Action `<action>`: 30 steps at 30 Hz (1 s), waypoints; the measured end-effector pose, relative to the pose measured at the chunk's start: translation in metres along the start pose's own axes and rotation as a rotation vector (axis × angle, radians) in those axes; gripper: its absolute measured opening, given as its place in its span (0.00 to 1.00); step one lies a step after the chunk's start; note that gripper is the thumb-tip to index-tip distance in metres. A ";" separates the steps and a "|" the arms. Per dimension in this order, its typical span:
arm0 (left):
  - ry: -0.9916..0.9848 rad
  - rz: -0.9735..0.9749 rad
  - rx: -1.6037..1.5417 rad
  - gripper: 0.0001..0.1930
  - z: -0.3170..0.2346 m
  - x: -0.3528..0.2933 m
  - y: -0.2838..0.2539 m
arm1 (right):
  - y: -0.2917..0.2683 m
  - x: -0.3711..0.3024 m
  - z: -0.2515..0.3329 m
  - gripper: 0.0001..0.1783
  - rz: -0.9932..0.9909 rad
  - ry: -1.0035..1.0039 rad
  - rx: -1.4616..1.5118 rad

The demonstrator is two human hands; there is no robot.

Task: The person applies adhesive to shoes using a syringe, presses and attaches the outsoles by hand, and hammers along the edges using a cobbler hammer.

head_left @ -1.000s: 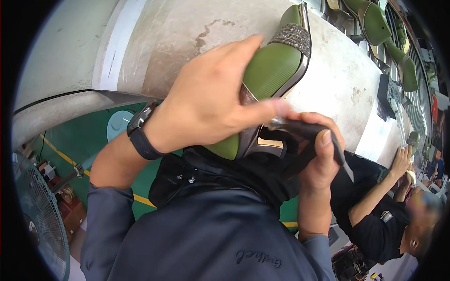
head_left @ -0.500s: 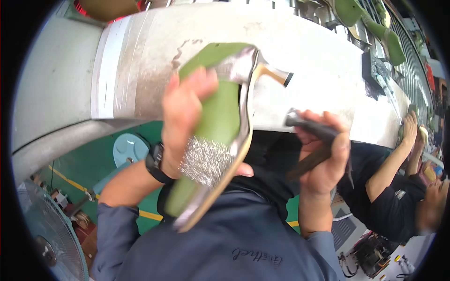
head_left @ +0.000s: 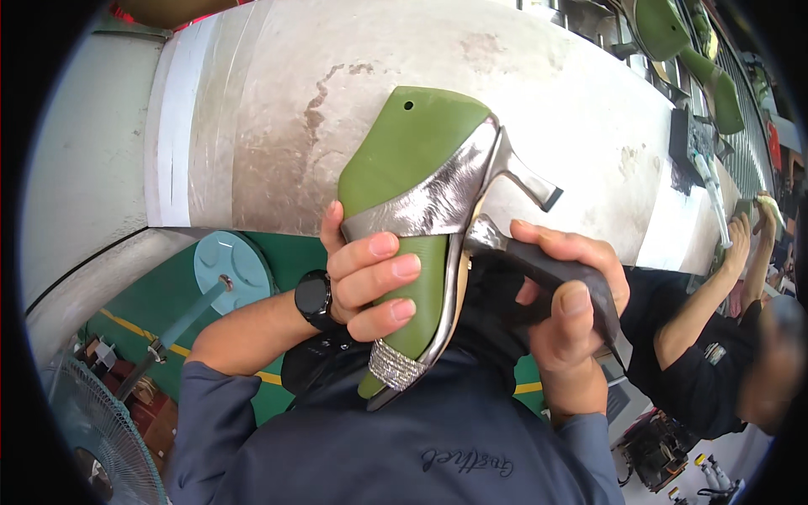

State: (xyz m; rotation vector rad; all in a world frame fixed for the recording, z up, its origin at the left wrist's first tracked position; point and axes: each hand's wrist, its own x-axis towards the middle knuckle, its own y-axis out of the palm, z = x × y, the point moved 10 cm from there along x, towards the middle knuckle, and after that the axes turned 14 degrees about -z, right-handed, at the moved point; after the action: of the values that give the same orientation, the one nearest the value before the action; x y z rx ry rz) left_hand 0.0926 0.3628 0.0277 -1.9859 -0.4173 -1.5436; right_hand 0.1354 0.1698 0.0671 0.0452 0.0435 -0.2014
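Observation:
My left hand (head_left: 366,282) is closed round a high-heeled sandal (head_left: 433,202) with metallic straps, fitted on a green shoe last (head_left: 417,139). The sandal is turned on its side, toe toward my body, its slim heel (head_left: 530,187) pointing right. A glittery band (head_left: 396,366) crosses near the toe. In my right hand (head_left: 572,295) is a dark hammer (head_left: 581,269), gripped with its shiny round face against or very close to the sole's edge below the heel. The hammer's thin flared end points down and right. Its handle is mostly hidden by my fingers.
A stained pale worktable (head_left: 278,109) lies beyond my hands. More green lasts (head_left: 715,88) stand on a rack at the far right, near a dark box (head_left: 680,139). A co-worker (head_left: 703,337) works on the right. A fan (head_left: 105,429) stands at lower left.
The sandal has turned so its strapped side shows more clearly, and my left fingers now wrap over its middle. My right hand has brought the hammer left to the sole.

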 end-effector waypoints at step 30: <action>-0.042 -0.014 -0.097 0.44 0.005 -0.003 -0.003 | 0.004 0.024 0.012 0.15 0.244 0.117 -0.295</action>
State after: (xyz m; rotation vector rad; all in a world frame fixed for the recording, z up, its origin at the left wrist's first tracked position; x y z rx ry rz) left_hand 0.0938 0.3689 0.0248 -2.0961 -0.3803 -1.5599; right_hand 0.1603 0.1684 0.0783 -0.2309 0.1823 0.0527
